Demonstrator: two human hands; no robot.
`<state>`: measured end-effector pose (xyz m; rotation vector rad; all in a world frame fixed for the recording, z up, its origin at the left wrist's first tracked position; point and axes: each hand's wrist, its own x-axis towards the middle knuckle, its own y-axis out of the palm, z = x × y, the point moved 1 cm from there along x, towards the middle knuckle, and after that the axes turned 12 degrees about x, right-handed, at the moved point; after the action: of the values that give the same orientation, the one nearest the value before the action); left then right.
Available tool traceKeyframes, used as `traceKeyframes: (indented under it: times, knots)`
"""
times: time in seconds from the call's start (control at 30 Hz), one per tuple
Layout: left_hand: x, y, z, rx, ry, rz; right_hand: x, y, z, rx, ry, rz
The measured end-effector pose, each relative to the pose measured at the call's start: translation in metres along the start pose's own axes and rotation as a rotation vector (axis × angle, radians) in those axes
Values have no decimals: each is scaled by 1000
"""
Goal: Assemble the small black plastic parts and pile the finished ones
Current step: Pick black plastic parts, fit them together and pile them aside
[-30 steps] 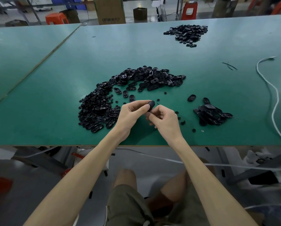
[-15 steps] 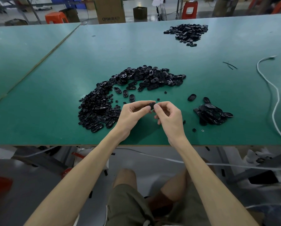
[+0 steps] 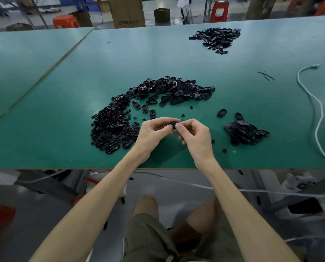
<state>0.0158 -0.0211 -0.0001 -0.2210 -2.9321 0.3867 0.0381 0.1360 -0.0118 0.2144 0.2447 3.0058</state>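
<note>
Fingers [image 3: 163, 121] on left hand [image 3: 152, 135] and right hand [image 3: 195, 137] have closed in, both pinching the black part [image 3: 174, 124], so I'm guessing it's being snapped together.

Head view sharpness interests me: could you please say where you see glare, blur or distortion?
In the head view, soft glare pales the far green table; the wide lens stretches and smears the lower corners; the left hand, right hand and the black part they pinch look sharp.
</note>
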Motion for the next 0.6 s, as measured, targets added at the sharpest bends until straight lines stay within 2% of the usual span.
traceKeyframes:
  times: [0.27, 0.47, 0.6]
  knots:
    - [0, 1, 1, 61, -8, -31, 0, 3, 1, -74, -1, 16]
    - [0, -4, 2, -65, -25, 25, 0, 1, 0, -3, 10, -56]
    - [-1, -3, 1, -60, -28, 27, -1, 2, 0, -8, 12, -67]
